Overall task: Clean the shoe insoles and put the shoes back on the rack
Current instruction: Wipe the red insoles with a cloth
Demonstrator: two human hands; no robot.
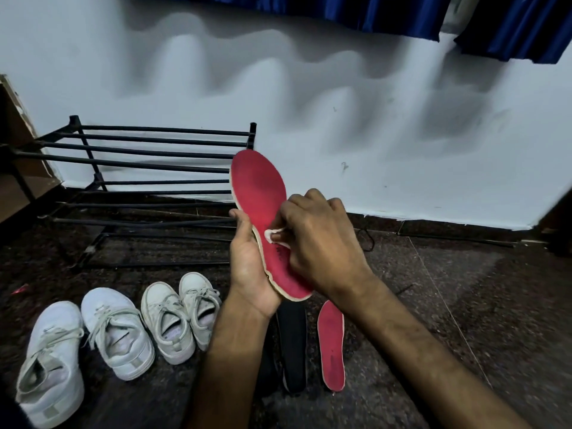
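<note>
My left hand (247, 267) grips a red insole (258, 193) from below, heel end in the palm, toe end pointing up toward the wall. My right hand (315, 236) pinches a small white wipe (271, 235) against the insole's red face near the middle. A second red insole (331, 345) lies flat on the floor below my hands, next to a black insole (292, 342). Two pairs of white sneakers stand on the floor at the left: a larger pair (114, 332) and a smaller pair (182, 317).
A black metal shoe rack (145, 168) with bare bars stands against the white wall at the left. A brown cabinet edge (12, 125) is at far left. Blue curtains (387, 13) hang at the top. The floor (464, 305) is dark speckled stone.
</note>
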